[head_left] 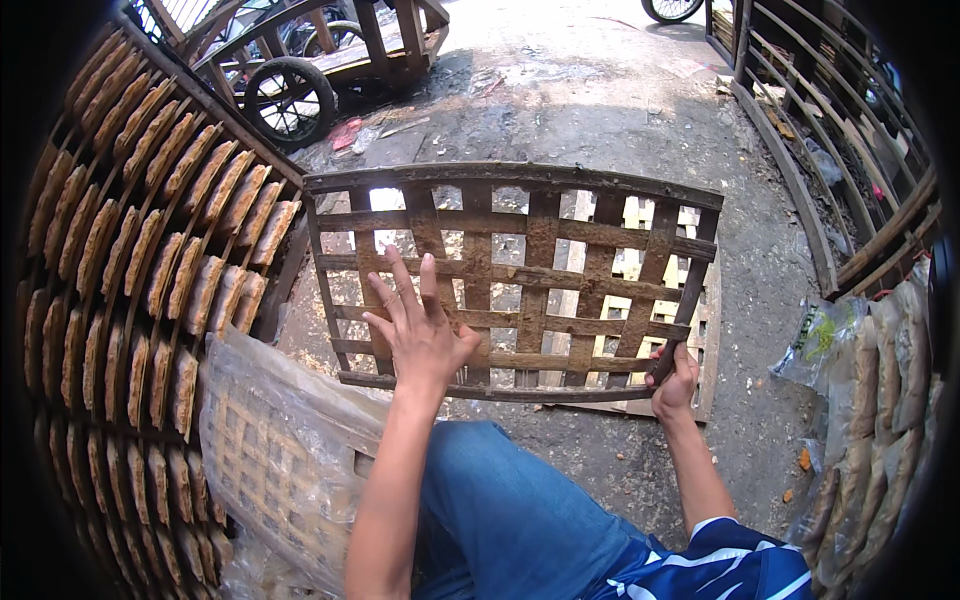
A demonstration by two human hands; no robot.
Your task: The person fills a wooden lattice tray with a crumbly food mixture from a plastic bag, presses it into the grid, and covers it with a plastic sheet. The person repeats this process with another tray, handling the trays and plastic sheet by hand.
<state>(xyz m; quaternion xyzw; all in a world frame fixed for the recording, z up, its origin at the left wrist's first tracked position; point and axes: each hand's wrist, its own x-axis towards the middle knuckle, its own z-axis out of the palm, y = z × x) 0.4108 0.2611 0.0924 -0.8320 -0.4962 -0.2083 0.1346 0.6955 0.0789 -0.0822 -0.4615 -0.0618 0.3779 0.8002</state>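
Note:
A rectangular wooden-framed tray with a woven slat lattice [537,289] is held tilted up in front of me. Its slats are brown and crusted with residue. My right hand [675,379] grips the frame at the lower right corner, thumb on the near side. Over the left part of the lattice, my left hand [424,337] is spread with its fingers apart; whether it presses on the slats I cannot tell. Through the gaps and past the right edge shows a paler slatted panel [709,330] on the ground. Clear plastic sheeting [255,390] covers another lattice tray beside my left forearm.
A tall rack on the left holds many rows of brownish slabs [206,292]. Plastic-wrapped long packs [862,420] are piled at the right. Further off stand a wooden cart with a spoked wheel [291,101] and a slatted enclosure [795,202]. Litter dots the concrete floor [525,97].

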